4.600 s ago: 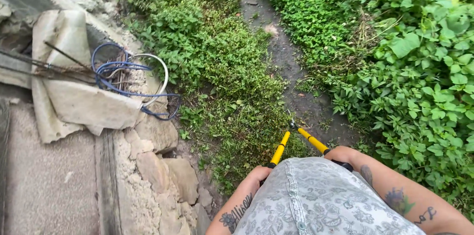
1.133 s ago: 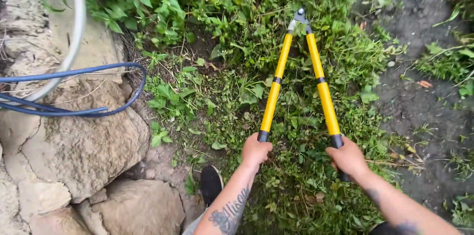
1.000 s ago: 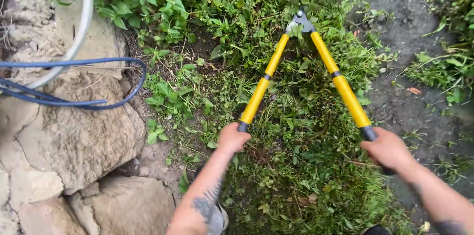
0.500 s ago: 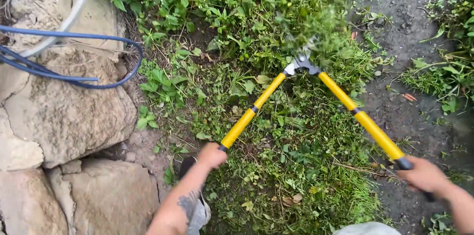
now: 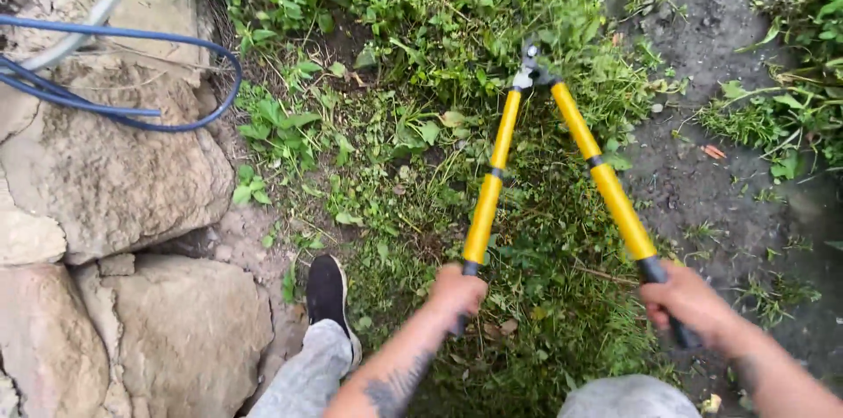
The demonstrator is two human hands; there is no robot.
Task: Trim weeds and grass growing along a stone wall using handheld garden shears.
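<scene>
Nearest me, my left hand (image 5: pixel 457 289) is curled tight round the black grip of the loppers (image 5: pixel 544 172), and my right hand (image 5: pixel 688 302) is wrapped round the other grip. I judge the trimming only partly done: cut weeds (image 5: pixel 518 313) lie low by my shoe (image 5: pixel 327 291), while taller growth stands uncut ahead. The loppers have long yellow handles, angled fairly close together, and a grey cutting head (image 5: pixel 530 69) buried in the greenery beside the dirt path (image 5: pixel 702 163).
</scene>
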